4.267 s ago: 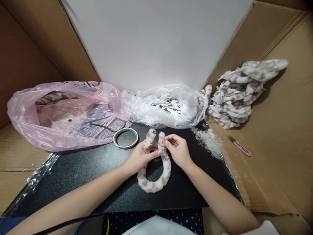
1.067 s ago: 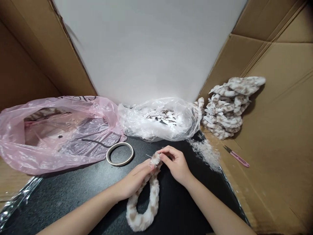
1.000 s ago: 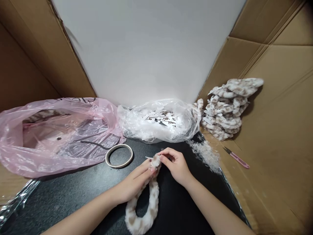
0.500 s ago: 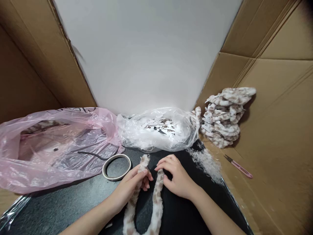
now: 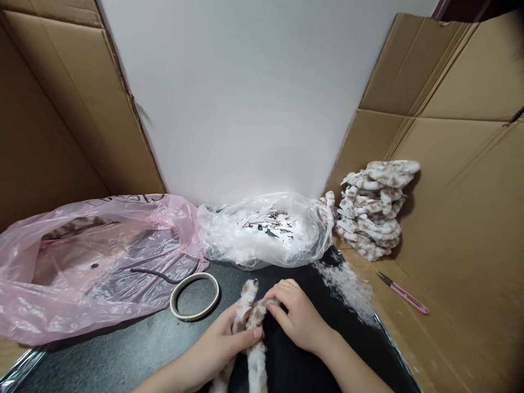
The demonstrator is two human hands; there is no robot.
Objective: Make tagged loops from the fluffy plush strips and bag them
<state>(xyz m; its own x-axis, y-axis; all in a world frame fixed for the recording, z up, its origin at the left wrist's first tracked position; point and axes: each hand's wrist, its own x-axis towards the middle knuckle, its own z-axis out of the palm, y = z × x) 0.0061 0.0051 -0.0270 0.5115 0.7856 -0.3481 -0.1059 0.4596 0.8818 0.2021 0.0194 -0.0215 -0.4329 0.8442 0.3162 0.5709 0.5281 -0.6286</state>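
Note:
A fluffy white-and-brown strip [image 5: 257, 363] is bent double, its two lengths side by side near the front of the dark mat. My left hand [image 5: 229, 339] is closed round both lengths, thumb across the right one. One end stands up above that hand. My right hand [image 5: 298, 312] pinches the tip of the right length between thumb and fingers. Left of my hands, a roll of tape [image 5: 175, 299] lies flat on the mat [image 5: 123, 357].
A pink plastic bag [image 5: 24, 256] lies at the left, a clear bag [image 5: 225, 240] with white scraps at the back. Similar fluffy pieces [image 5: 372, 210] are piled at right. Pink-handled snips [image 5: 405, 295] lie near loose white fluff [image 5: 347, 289]. Cardboard [image 5: 466, 207] stands on both sides.
The right length has moved left against the other one, and my left hand has closed round both. My right hand now pinches its tip. The view has tilted up slightly.

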